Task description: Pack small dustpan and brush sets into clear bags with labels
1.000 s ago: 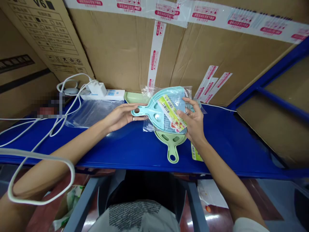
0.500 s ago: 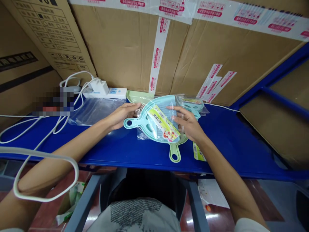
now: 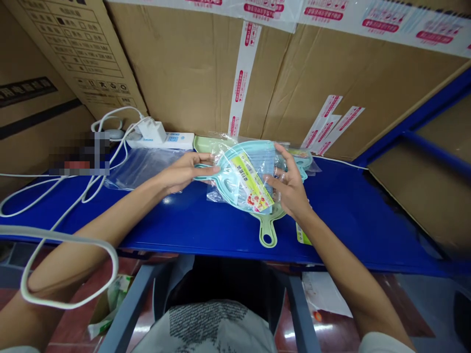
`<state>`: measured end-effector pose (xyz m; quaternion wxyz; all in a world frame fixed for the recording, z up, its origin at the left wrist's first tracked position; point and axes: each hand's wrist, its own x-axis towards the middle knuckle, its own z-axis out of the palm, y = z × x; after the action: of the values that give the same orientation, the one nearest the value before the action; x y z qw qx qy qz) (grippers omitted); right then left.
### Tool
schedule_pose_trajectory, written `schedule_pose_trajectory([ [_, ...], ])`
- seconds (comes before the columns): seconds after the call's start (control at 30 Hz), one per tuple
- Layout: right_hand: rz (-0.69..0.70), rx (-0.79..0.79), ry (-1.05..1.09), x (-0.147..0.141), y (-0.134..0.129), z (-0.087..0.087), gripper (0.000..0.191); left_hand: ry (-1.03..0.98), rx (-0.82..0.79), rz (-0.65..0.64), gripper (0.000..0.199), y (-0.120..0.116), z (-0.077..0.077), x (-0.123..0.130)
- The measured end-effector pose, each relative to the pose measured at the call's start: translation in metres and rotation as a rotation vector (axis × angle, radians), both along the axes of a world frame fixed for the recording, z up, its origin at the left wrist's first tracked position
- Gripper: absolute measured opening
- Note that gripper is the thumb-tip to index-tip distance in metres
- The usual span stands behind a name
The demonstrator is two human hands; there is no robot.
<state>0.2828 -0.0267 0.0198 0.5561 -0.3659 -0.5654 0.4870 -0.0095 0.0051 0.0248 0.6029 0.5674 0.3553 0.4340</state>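
My left hand [image 3: 186, 171] is closed around the handle of a light-blue mini dustpan [image 3: 225, 182], thumb on top. The dustpan's body is in a clear plastic bag [image 3: 217, 193] with a slanting yellow-green printed label [image 3: 250, 179]. At its right edge my right hand [image 3: 292, 189] grips the bagged dustpan between thumb and fingers. A pale-green dustpan [image 3: 268, 230] lies underneath on the blue table, mostly covered, its holed handle pointing toward me. Behind my right hand is another light-blue bagged dustpan [image 3: 302, 159], partly hidden.
Behind, a pale-green piece [image 3: 206, 143] lies beside a white power strip [image 3: 180, 140]. Flat clear bags [image 3: 147, 166] are on the blue table [image 3: 353, 220] at left. White cables [image 3: 84, 189] loop over the left side. Cardboard [image 3: 198, 73] walls the back. A label [image 3: 302, 235] lies near the front edge.
My left hand has moved onto the dustpan's handle and closed on it. My right fingers have shifted to the dustpan's right edge, and the dustpan has moved slightly right and tilted.
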Motion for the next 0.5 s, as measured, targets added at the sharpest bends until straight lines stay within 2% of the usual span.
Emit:
schedule_pose_trajectory([
  [0.1, -0.024, -0.090, 0.050, 0.0004, 0.0027, 0.0002, 0.084, 0.008, -0.033, 0.008, 0.030, 0.0003, -0.0033, 0.0011],
  [0.2, -0.030, -0.182, 0.050, 0.0031, 0.0053, 0.0015, 0.052, -0.033, -0.040, 0.055, 0.033, 0.0015, -0.0050, 0.0016],
  [0.27, -0.009, -0.204, 0.014, 0.0055, 0.0063, 0.0030, 0.041, -0.042, -0.043, 0.079, 0.034, 0.0018, -0.0049, 0.0017],
  [0.4, 0.013, -0.190, 0.033, 0.0076, 0.0070, 0.0048, 0.042, -0.089, -0.060, 0.124, 0.036, 0.0013, -0.0040, 0.0027],
  [0.5, -0.039, -0.193, 0.104, 0.0071, 0.0080, 0.0035, 0.040, -0.210, -0.061, 0.119, 0.032, 0.0013, -0.0055, 0.0050],
])
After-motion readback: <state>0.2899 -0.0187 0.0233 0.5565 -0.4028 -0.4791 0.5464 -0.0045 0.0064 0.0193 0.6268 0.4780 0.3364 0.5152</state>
